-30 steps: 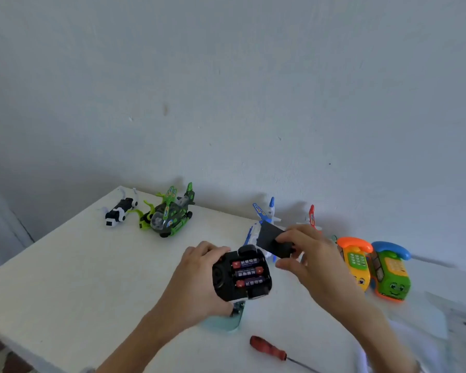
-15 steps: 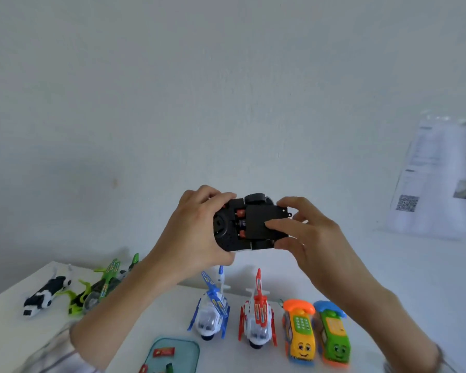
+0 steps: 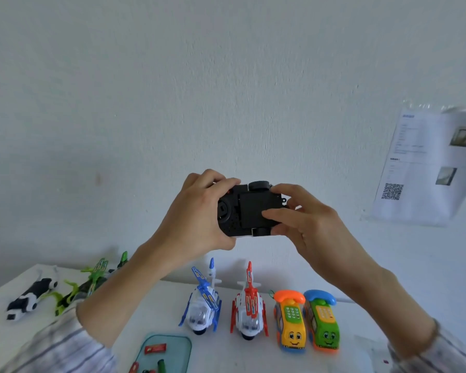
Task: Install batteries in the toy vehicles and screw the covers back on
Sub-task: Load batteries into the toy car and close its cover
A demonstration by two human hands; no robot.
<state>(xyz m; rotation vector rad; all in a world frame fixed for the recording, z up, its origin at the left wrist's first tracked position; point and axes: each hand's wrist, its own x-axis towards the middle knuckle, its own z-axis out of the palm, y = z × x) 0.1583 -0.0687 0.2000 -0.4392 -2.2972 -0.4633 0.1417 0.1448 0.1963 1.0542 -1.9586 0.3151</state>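
Cover [image 3: 253, 208] now flush over batteries, both hands gripping toy car [image 3: 228, 224] high above table [image 3: 151, 305]

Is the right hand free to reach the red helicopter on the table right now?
Probably not: the right hand presses the black cover onto the toy car; the red helicopter sits unobstructed below.

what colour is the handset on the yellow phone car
Orange handset, atop the yellow phone car; the head view shows it.

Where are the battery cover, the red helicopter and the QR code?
Battery cover [image 3: 253, 208]: head view, middle of its flat black panel.
Red helicopter [image 3: 249, 310]: head view, its white body.
QR code [image 3: 392, 191]: head view, centre of the printed square.
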